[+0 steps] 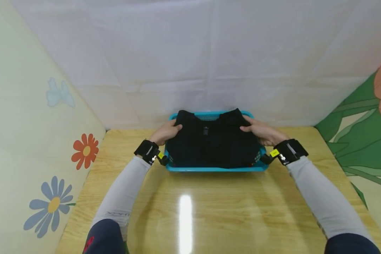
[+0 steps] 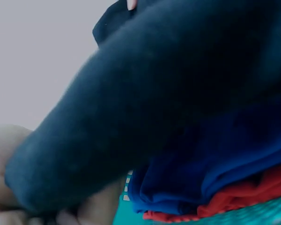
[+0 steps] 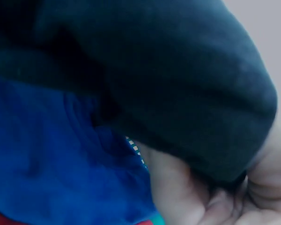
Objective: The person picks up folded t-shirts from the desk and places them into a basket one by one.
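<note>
A black shirt (image 1: 212, 144) with a neckline and a small printed label lies over a turquoise basket (image 1: 216, 169). My left hand (image 1: 165, 132) grips its left shoulder edge, thumb on top. At the opposite shoulder, my right hand (image 1: 261, 131) pinches the cloth the same way. Both wrist views show the fabric bunched in the fingers and raised above a folded blue garment (image 2: 225, 154), which also fills the lower left of the right wrist view. Under the blue one, a red garment (image 2: 253, 190) shows at the basket's side.
The basket stands on a wood-grain table (image 1: 222, 208) close to its back edge, against a white sheet (image 1: 165, 53). Painted walls with a red flower (image 1: 86, 151) on the left and green leaves (image 1: 365, 141) on the right flank the table.
</note>
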Demonstrator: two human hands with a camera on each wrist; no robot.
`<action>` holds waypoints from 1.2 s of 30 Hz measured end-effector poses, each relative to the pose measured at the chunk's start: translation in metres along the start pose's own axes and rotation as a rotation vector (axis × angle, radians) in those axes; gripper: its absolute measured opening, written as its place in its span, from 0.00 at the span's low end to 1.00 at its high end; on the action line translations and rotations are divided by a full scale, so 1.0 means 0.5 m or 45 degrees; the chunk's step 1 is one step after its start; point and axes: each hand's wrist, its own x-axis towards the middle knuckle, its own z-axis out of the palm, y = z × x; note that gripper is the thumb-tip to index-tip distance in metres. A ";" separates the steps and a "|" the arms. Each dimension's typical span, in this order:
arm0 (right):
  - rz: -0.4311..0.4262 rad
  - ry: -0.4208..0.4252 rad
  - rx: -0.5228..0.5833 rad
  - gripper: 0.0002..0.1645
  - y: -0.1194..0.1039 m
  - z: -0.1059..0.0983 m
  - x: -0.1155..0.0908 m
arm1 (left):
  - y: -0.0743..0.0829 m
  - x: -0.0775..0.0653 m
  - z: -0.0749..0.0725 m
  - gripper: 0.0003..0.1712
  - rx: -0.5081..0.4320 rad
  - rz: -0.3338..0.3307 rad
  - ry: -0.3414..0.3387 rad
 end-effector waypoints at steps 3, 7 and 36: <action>0.013 -0.002 -0.017 0.46 -0.004 0.006 0.005 | 0.008 0.003 0.010 0.35 0.074 -0.012 0.016; 0.035 0.012 -0.103 0.45 -0.009 0.018 0.013 | 0.013 0.005 0.021 0.33 0.149 0.022 0.046; -0.152 0.360 -0.988 0.40 -0.065 0.099 -0.046 | 0.085 -0.045 0.055 0.36 0.638 0.106 0.286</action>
